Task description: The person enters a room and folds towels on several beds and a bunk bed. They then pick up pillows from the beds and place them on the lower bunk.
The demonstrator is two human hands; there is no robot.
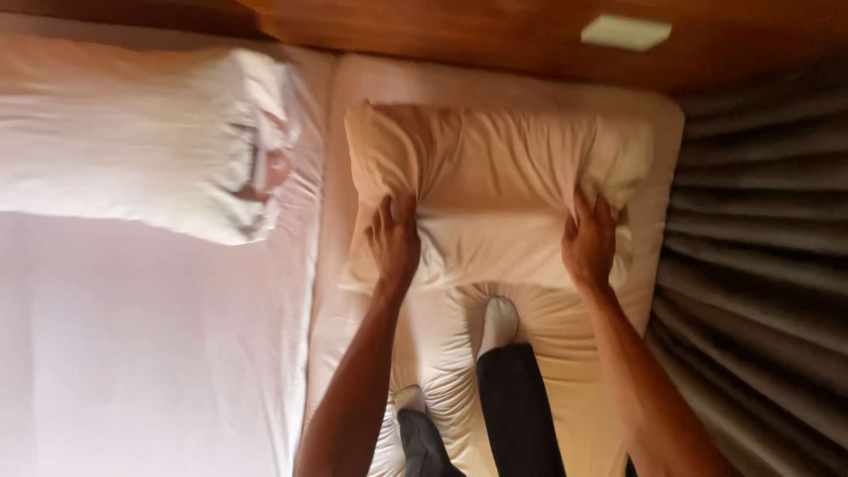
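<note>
A cream pillow [495, 177] lies across the head of the right-hand mattress [565, 371]. My left hand [393, 238] grips its lower left part, fingers dug into the fabric. My right hand [589, 240] clutches its lower right part the same way. Both arms reach up from the bottom edge. Between them my legs in dark trousers [517, 406] and white socks [499, 320] press into the mattress.
A second bed with a white sheet [150, 344] lies at the left, with a white pillow [141, 146] in an open-ended case at its head. A wooden headboard [459, 31] runs along the top. Pleated grey curtains [760, 230] hang at the right.
</note>
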